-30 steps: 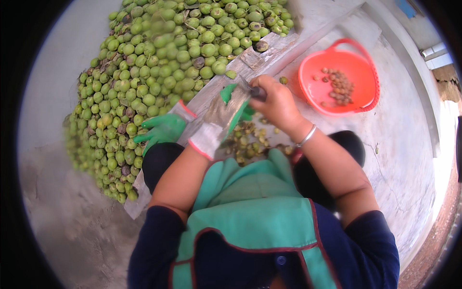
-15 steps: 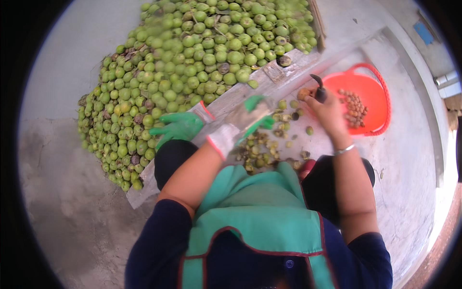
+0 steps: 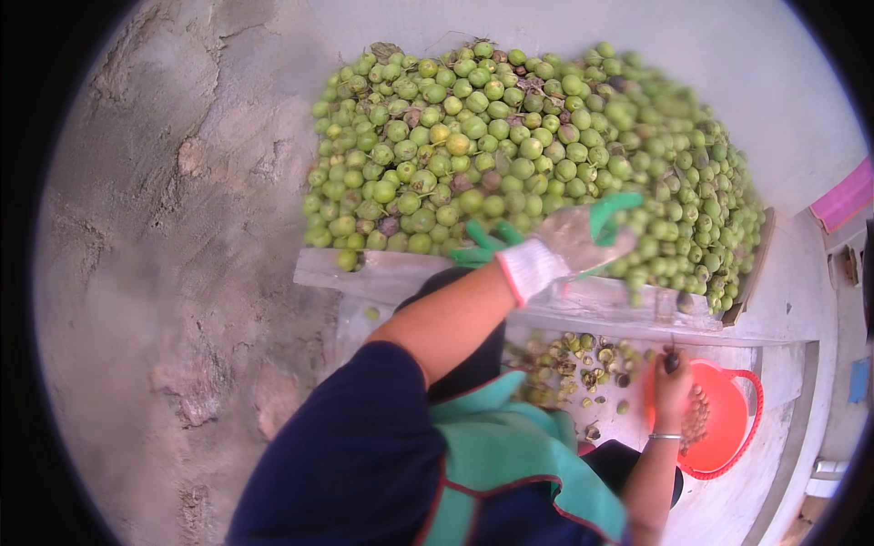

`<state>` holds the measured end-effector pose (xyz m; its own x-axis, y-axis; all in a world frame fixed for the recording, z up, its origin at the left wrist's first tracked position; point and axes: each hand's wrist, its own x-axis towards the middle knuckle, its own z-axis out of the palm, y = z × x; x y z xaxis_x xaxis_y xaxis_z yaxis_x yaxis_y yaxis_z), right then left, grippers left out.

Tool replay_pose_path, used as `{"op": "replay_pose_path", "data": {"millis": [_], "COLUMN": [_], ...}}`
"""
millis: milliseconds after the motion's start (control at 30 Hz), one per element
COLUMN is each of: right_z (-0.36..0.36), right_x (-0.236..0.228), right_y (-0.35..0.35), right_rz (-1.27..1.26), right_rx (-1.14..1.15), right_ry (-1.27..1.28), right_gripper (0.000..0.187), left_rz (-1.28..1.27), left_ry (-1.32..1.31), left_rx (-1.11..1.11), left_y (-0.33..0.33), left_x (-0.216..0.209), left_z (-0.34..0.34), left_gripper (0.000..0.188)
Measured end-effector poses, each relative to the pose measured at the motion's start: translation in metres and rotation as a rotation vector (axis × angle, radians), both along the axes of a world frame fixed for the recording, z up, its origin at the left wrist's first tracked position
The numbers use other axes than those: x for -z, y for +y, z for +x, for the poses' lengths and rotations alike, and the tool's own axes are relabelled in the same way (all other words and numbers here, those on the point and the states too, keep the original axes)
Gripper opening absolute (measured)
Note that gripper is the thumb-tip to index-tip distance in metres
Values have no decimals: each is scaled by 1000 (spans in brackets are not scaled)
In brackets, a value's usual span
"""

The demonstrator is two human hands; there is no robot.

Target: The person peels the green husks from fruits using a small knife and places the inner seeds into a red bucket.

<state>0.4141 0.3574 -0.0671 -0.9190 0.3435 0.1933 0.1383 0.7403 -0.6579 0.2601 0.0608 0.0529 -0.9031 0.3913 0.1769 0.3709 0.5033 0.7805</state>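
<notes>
My left hand [image 3: 583,238], in a white and green glove, is over the near edge of the heap of green-husked walnuts [image 3: 510,136]. Its thumb and fingers are apart, and I see nothing held between them. At the lower right my bare right hand [image 3: 672,400] is closed around the dark handle of a knife [image 3: 672,362], beside the red basket [image 3: 742,423]. Brown shelled-out walnuts [image 3: 696,419] lie in that basket. A second green glove [image 3: 482,242] shows behind my left wrist.
A pale wooden board [image 3: 401,273] borders the heap on my side. Cut husks and green pieces [image 3: 587,359] are scattered on the floor between my knees and the board. Rough concrete floor [image 3: 200,300] spreads to the left.
The view has turned left. My left hand has moved to the heap's edge. The brown walnut that was in my right fingers no longer shows there; the knife is still in that hand.
</notes>
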Motion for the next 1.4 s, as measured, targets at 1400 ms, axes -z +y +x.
{"op": "replay_pose_path", "data": {"millis": [1400], "right_z": [-84], "right_x": [32], "right_y": [-162], "right_rz": [34], "right_rx": [-345], "right_ry": [-449], "right_gripper": [10], "left_rz": [-71], "left_ry": [-202], "left_rx": [-1073], "left_y": [-492], "left_x": [92], "left_z": [-248], "left_gripper": [42]}}
